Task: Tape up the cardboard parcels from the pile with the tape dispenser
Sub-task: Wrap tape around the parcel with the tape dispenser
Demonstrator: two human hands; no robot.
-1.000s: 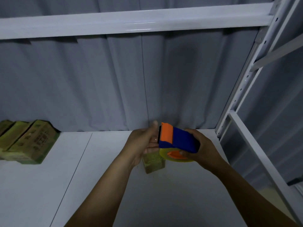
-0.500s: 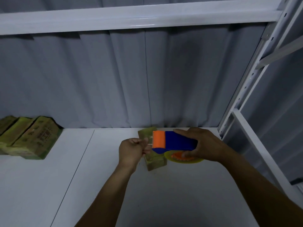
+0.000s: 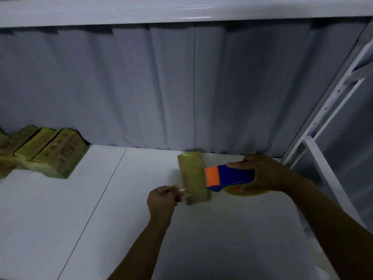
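Note:
A small cardboard parcel (image 3: 192, 174) lies on the white shelf (image 3: 121, 219), near the back wall. My right hand (image 3: 262, 172) grips the blue and orange tape dispenser (image 3: 228, 176), whose orange end sits over the parcel's right edge. The yellowish tape roll (image 3: 246, 191) shows under that hand. My left hand (image 3: 162, 199) is curled to the left of the parcel and pinches the free end of clear tape (image 3: 181, 189), which stretches across the parcel toward the dispenser.
A pile of several cardboard parcels (image 3: 40, 152) lies at the far left of the shelf against the grey curtain. A white metal upright (image 3: 331, 110) closes the shelf on the right, and a white beam (image 3: 181, 11) runs overhead.
My left hand has drawn the tape end out to the left, away from the dispenser. The parcel, half hidden behind my hands before, now shows in full. The view has tilted down slightly.

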